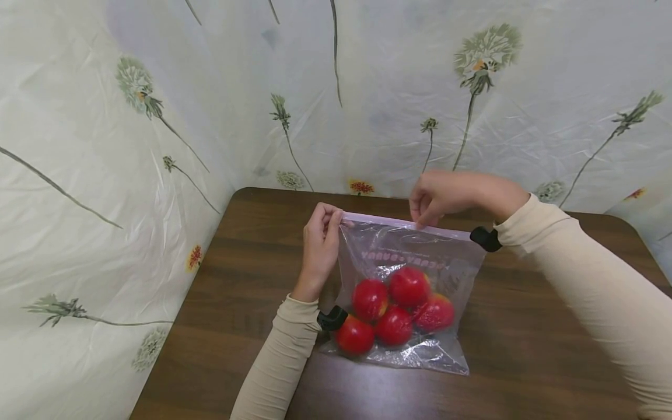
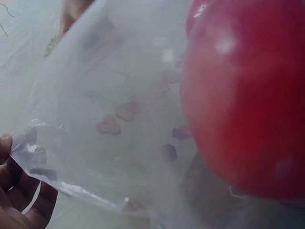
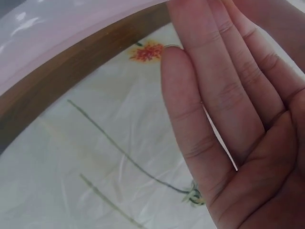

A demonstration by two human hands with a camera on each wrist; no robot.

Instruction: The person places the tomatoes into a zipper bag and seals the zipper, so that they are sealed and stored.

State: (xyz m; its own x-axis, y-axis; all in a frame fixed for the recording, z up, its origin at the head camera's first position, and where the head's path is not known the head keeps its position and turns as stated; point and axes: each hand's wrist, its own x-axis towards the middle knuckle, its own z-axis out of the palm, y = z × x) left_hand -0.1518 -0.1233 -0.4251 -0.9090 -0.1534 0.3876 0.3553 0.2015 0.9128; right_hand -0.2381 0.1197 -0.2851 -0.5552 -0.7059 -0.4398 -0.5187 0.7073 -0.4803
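A clear zip bag [image 1: 451, 262] with a pink strip along its top edge holds several red apples [image 1: 409, 286], bunched in its lower half. My left hand [image 1: 321, 245] pinches the left end of the pink strip between thumb and fingers. Partway along the same strip, right of its middle, the fingertips of my right hand [image 1: 443, 195] grip the edge from above. One apple [image 2: 248, 100] looms large through the plastic in the left wrist view. The right wrist view shows my right hand's fingers [image 3: 224, 86] close together, their tips at the strip and partly cut off.
Beneath the bag is a dark wooden table [image 1: 236, 280] with rounded far corners. A pale sheet [image 1: 367, 87] printed with dandelions rises behind the table and along its left side. Black wrist cameras [image 1: 332, 318] overlap the bag's sides in the head view.
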